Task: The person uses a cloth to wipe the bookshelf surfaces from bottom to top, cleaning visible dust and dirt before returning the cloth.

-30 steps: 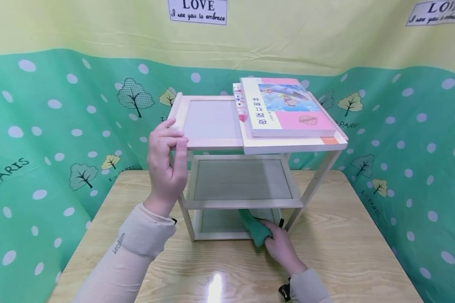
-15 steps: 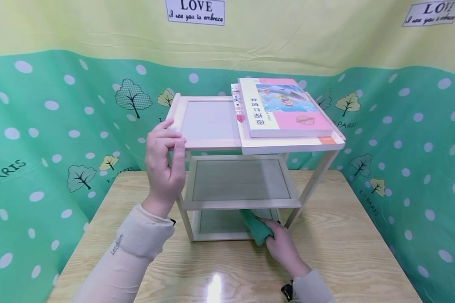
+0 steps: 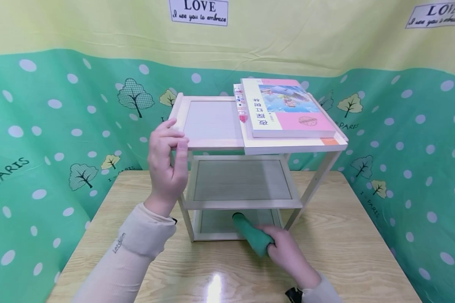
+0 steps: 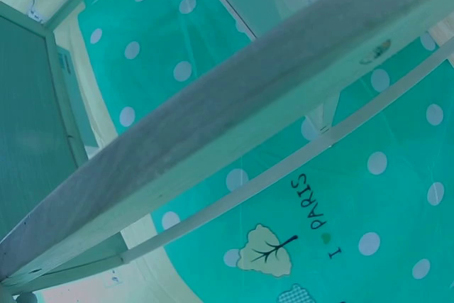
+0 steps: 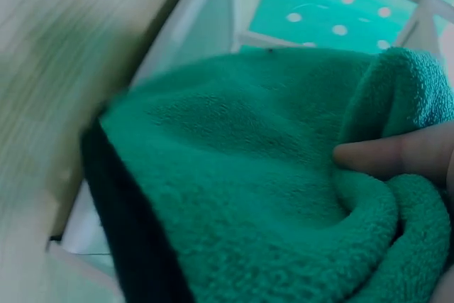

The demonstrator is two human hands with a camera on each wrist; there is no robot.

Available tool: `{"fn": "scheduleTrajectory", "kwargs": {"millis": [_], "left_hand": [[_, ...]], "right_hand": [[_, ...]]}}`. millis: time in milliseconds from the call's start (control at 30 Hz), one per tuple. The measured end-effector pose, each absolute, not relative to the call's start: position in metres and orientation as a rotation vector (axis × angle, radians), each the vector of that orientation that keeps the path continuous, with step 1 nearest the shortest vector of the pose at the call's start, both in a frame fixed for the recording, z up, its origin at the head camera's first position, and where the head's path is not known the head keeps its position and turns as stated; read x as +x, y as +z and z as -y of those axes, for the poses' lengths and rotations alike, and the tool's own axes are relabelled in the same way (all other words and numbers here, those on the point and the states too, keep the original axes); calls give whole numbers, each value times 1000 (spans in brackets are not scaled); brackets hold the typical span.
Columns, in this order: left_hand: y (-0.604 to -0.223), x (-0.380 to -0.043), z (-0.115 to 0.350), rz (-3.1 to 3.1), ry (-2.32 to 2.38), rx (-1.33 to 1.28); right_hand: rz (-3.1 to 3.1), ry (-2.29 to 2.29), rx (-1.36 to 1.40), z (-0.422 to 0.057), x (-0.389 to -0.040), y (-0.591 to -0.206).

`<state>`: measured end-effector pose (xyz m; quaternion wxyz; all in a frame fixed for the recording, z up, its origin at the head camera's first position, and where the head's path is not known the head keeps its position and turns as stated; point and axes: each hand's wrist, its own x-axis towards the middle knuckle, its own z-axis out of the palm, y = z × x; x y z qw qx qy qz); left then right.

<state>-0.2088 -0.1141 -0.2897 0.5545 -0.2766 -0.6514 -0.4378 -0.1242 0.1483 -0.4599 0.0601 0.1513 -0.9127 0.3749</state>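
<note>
A pale wooden three-tier shelf [image 3: 244, 203] stands on the table. At its top left front corner my left hand [image 3: 167, 164] grips the frame, thumb at the front and fingers over the side rail. Low at the right, my right hand [image 3: 286, 250] holds a green towel [image 3: 255, 237] bunched between thumb and fingers. The towel's dark-edged end lies over the bottom board [image 3: 216, 225]. Up close in the right wrist view, the fluffy green towel [image 5: 248, 154] has a black border, and one fingertip presses into it. Only shelf bars [image 4: 213, 118] show in the left wrist view, without the hand.
On the right half of the top board lies a pink-covered book [image 3: 295, 107], stacked on a larger white-edged book [image 3: 273, 147]. The wood-grain table [image 3: 364, 252] extends around the shelf. A green and yellow curtain [image 3: 60, 126] hangs behind and at both sides.
My right hand has drawn slightly back and right with the towel, whose dark-edged end now shows below the middle shelf. My left hand keeps its place on the corner.
</note>
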Motion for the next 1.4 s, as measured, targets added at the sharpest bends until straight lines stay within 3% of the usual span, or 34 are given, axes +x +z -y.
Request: {"fn": "scheduleTrajectory", "kwargs": {"millis": [1033,1400], "left_hand": [[-290,-208,115,1556,-1026,-661],[-291,-208,116,1565,-1019,-656]], "right_hand": [[2565,970,972,-149,-109,-396],[2186,859,1106,-145,-100,-367]]}}
